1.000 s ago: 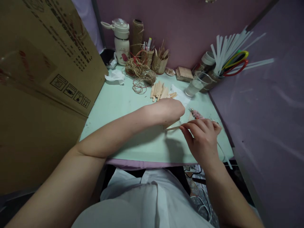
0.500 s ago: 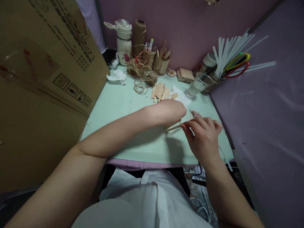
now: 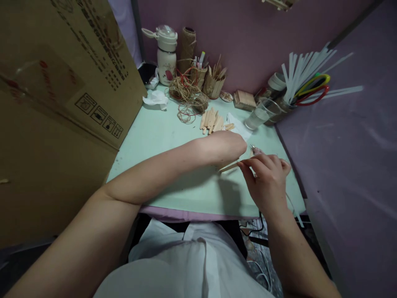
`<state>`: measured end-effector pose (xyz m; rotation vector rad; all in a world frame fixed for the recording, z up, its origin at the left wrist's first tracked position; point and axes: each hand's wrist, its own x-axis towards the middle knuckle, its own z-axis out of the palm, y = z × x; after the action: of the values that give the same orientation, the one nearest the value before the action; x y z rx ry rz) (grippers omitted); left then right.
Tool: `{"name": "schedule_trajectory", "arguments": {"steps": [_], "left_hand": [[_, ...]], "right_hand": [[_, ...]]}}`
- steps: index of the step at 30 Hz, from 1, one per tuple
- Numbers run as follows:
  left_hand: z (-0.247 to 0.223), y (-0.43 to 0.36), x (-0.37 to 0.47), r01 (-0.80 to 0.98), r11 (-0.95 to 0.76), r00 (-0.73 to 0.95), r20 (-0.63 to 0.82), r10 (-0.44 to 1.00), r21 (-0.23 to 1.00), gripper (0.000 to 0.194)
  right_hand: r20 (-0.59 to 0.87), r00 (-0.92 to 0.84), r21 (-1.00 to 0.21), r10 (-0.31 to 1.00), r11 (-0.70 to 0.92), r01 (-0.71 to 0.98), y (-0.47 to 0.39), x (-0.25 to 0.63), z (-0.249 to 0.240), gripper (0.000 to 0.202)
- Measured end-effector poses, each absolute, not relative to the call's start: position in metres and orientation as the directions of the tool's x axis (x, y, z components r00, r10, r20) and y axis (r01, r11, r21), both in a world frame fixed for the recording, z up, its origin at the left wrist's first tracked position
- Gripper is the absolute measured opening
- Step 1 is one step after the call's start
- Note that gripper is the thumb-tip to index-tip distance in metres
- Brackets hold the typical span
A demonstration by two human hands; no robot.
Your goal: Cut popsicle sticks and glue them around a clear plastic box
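Note:
My right hand [image 3: 266, 176] pinches a thin wooden craft stick [image 3: 228, 167] between thumb and fingertips, just above the table. The stick's free end points left, under my left hand [image 3: 228, 145]. That hand is bent down at the wrist with its back toward me; its fingers are hidden, so whether it holds anything does not show. Just beyond it lies a pile of wooden craft sticks [image 3: 212, 121]. A small pinkish object with metal tips [image 3: 256, 150] rests behind my right hand, partly covered by it.
A large cardboard box [image 3: 68, 103] walls off the left side. Along the back stand a white bottle [image 3: 166, 62], tangled twine [image 3: 187, 93], a cup of sticks [image 3: 214, 85] and a wooden block [image 3: 244, 100]. At right are a clear cup [image 3: 259, 116], white strips [image 3: 302, 74] and scissors [image 3: 321, 95].
The view has shifted slightly, so the background sits a little further right. Both hands keep nearly the same pose, with the craft stick still in my right hand.

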<state>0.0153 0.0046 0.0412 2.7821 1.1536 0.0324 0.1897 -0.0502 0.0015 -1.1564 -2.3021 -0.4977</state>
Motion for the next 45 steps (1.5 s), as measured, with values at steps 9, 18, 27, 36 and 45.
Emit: {"name": "schedule_trajectory", "arguments": {"steps": [9, 18, 27, 36, 45], "left_hand": [[0.043, 0.005, 0.015, 0.706, -0.696, 0.705, -0.042, 0.708, 0.131, 0.032], [0.044, 0.002, 0.013, 0.699, -0.703, 0.711, -0.026, 0.702, 0.131, 0.029], [0.043, 0.005, 0.015, 0.705, -0.691, 0.705, -0.050, 0.707, 0.158, 0.028], [0.037, 0.007, 0.016, 0.678, -0.721, 0.729, -0.009, 0.684, 0.143, 0.025], [0.035, 0.008, 0.016, 0.682, -0.716, 0.725, -0.006, 0.689, 0.149, 0.026]], "right_hand": [[0.593, -0.488, 0.063, 0.641, 0.567, 0.821, -0.049, 0.191, 0.000, 0.020], [0.583, -0.482, 0.039, 0.654, 0.570, 0.821, -0.052, 0.191, 0.001, 0.019], [0.576, -0.483, 0.015, 0.659, 0.583, 0.813, -0.055, 0.189, 0.004, 0.019], [0.594, -0.504, 0.038, 0.628, 0.603, 0.796, -0.052, 0.187, -0.001, 0.019], [0.609, -0.491, 0.018, 0.623, 0.608, 0.794, -0.053, 0.187, -0.003, 0.019]]}}
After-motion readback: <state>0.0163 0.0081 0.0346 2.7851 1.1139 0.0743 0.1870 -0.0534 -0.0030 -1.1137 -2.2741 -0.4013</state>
